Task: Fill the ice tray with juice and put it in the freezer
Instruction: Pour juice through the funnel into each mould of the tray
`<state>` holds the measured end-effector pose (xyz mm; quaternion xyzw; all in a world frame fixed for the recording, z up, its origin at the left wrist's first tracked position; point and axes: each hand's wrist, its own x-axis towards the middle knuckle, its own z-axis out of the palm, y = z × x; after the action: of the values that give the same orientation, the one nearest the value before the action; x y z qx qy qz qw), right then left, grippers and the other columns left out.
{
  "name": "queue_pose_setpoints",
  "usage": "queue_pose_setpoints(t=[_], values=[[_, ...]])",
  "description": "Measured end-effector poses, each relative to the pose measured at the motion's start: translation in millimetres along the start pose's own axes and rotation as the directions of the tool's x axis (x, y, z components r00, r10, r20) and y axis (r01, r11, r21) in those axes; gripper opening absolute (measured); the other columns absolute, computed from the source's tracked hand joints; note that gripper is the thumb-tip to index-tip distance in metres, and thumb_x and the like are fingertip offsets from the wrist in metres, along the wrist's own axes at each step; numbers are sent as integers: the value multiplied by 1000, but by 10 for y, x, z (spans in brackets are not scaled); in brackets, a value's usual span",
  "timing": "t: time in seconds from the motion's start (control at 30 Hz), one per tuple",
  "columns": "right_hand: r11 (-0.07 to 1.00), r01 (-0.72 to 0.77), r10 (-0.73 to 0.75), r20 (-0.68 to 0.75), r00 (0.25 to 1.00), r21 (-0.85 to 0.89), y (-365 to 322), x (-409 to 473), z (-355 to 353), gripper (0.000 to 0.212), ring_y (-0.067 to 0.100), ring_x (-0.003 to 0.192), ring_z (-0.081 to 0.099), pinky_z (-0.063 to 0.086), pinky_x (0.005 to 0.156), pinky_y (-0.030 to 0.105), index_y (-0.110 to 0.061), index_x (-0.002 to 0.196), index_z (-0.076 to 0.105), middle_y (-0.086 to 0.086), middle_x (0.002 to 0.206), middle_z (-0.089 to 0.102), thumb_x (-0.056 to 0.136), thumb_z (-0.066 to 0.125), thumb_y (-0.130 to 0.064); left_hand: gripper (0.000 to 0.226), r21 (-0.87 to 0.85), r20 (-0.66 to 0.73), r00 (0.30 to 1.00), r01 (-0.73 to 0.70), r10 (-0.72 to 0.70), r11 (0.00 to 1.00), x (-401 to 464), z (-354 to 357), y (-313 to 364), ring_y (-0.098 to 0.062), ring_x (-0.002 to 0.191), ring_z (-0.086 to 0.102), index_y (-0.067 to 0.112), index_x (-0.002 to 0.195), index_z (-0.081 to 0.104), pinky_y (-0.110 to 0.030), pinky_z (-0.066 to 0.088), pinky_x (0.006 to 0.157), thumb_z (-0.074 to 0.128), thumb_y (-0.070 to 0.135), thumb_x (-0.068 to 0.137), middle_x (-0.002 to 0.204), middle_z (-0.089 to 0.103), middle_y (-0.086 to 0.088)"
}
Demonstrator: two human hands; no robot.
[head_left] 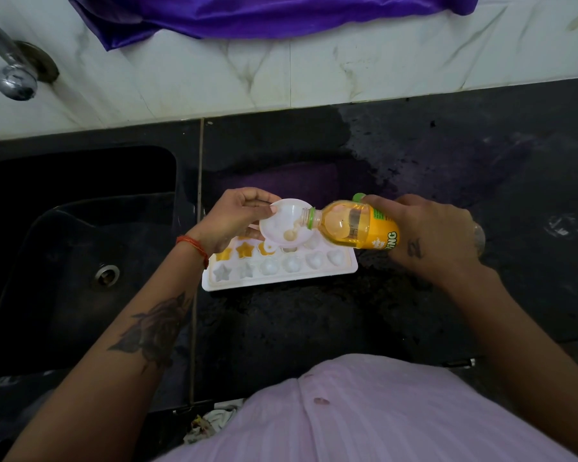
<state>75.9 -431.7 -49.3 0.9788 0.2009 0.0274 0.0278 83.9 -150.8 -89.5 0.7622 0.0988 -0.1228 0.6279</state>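
**Juice pour through funnel over ice tray**

Left hand [234, 218]: fingers curled round the rim of a white funnel [287, 226], holding it above the far row of the ice tray [281, 265]. Right hand [427, 235]: wrapped round the base of a juice bottle [354, 225], tipped on its side, uncapped mouth over the funnel bowl. Small pool of pale juice in the funnel; bottle partly full of yellow juice.

Tray: white, star and rounded moulds. Three far-row cells at the left end hold orange juice; near row looks unfilled.

Tray flat on the black counter [447, 161], just right of the sink [80, 228] edge, well back from the counter's front edge. Open counter to the right and behind the tray. Tap [14, 78] at far left; purple cloth [264, 15] against the tiled wall.
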Motion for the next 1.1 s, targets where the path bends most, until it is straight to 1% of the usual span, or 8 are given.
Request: queue_pose_setpoints(t=[0.1,0.23,0.43,0.6,0.7,0.8,0.97,1.1], values=[[1000,-1,1,-7,1000,2,-6,4,-4,79,29,91,61,30,63,31,-43,140,28,2,113,59,74,70,-33,14,3,-2,1000,6,-6,1000,4,-9,4,-5,69,69,19,95,69,-20,54,54,64,10,86,90,71,0],[1000,0,0,-10,1000,27,-5,8,-3,77,29,92,61,32,64,31,-42,140,29,3,112,60,75,70,-34,14,13,-10,1000,8,-8,1000,5,-12,11,-4,68,69,19,95,69,-18,52,52,64,11,86,89,71,1],[994,-13,16,-30,999,112,-3,3,-17,74,27,88,62,33,62,28,-46,137,34,-1,100,62,72,71,-48,13,-1,-14,1000,0,0,1000,5,-13,59,-2,65,68,19,94,70,-16,50,50,65,10,86,86,71,2],[981,-16,26,-49,998,194,50,-34,-16,78,29,85,61,30,62,28,-42,134,40,2,95,63,65,75,-38,13,-7,-14,1000,-18,18,1000,32,1,126,-3,66,68,19,93,70,-17,51,50,65,10,86,85,71,2],[986,-31,39,-43,998,166,97,-53,-12,82,29,87,61,34,64,29,-43,135,37,2,98,63,64,77,-38,13,8,-5,1000,-22,22,1000,58,44,150,-4,68,68,19,94,70,-18,52,51,64,11,86,87,71,2],[987,-47,55,-50,997,153,145,-83,-7,79,29,87,61,37,65,30,-44,135,36,2,99,63,67,75,-41,13,8,11,1000,-17,17,1000,88,113,148,-5,68,68,18,95,70,-19,52,50,64,10,86,89,71,0],[995,-61,62,-14,998,82,193,-115,-8,78,27,91,61,38,66,31,-44,139,30,2,109,61,73,72,-46,13,25,18,1000,-6,5,1000,139,213,154,-7,71,67,17,98,69,-18,52,52,63,11,87,94,70,-2],[996,-82,81,18,997,40,200,-131,-26,79,27,95,60,34,68,31,-46,140,24,0,117,57,76,69,-44,13,18,27,1000,-5,5,1000,156,252,174,-4,65,68,14,98,69,-17,51,50,63,9,87,93,69,-2]])
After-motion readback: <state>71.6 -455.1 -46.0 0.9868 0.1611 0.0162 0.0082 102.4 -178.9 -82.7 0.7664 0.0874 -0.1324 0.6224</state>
